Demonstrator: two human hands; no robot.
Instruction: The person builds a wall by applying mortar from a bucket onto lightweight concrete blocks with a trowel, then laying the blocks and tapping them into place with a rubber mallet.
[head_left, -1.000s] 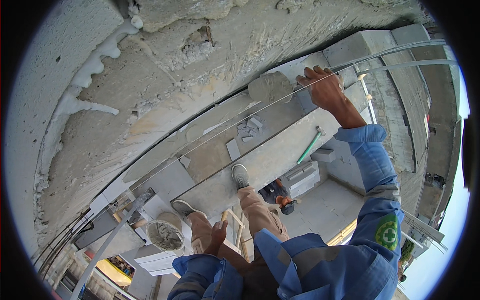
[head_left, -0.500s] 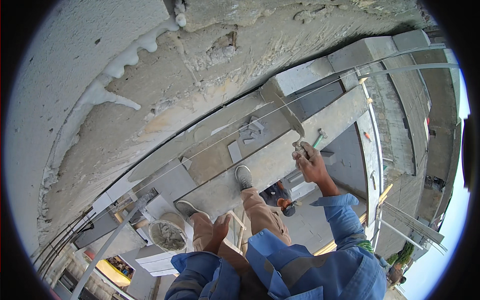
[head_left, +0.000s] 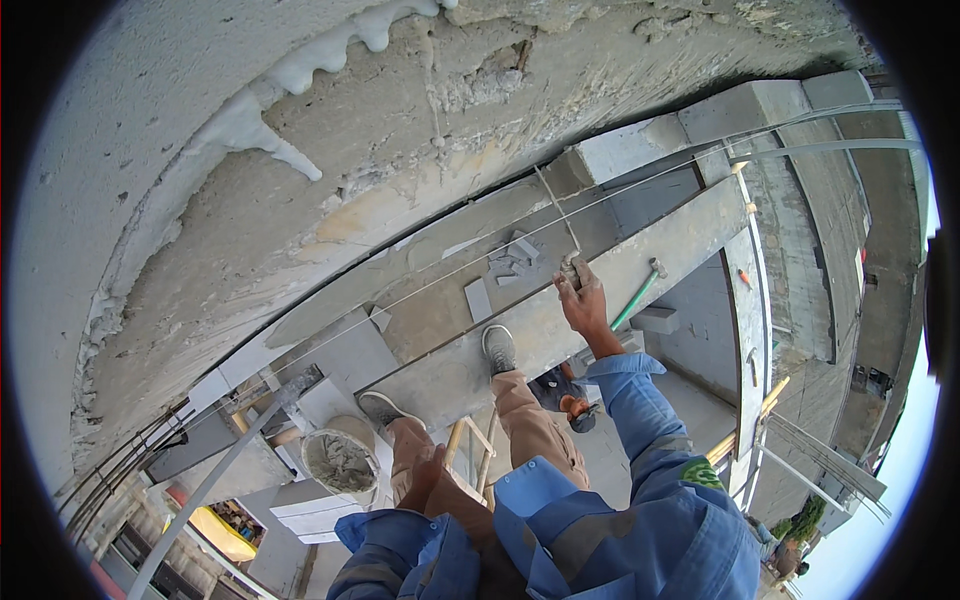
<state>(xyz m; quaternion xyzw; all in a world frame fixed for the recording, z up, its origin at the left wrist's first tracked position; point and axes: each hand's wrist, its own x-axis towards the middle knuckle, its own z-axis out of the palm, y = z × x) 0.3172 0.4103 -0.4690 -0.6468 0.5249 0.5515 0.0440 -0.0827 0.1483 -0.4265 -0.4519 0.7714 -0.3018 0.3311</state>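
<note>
Grey work, apparently partly done

Nearest, left hand (head_left: pixel 427 471) beside the trouser leg (head_left: pixel 407 440), fingers too hidden for telling if spread or pressed together. Further, right hand (head_left: pixel 586 303), fingers closed around the handle of a trowel (head_left: pixel 557 207), blade toward the wall top (head_left: pixel 238 366). Along this top, mortar (head_left: pixel 495 212) already spread. Farthest, pale blocks (head_left: pixel 632 150) at the right end; on the mortar, none yet, so probably unfinished there.

No lettering or number can be read. At four o'clock, a green patch (head_left: pixel 703 474) sits on the right sleeve (head_left: pixel 640 405), too foreshortened for its mark to be made out.
</note>
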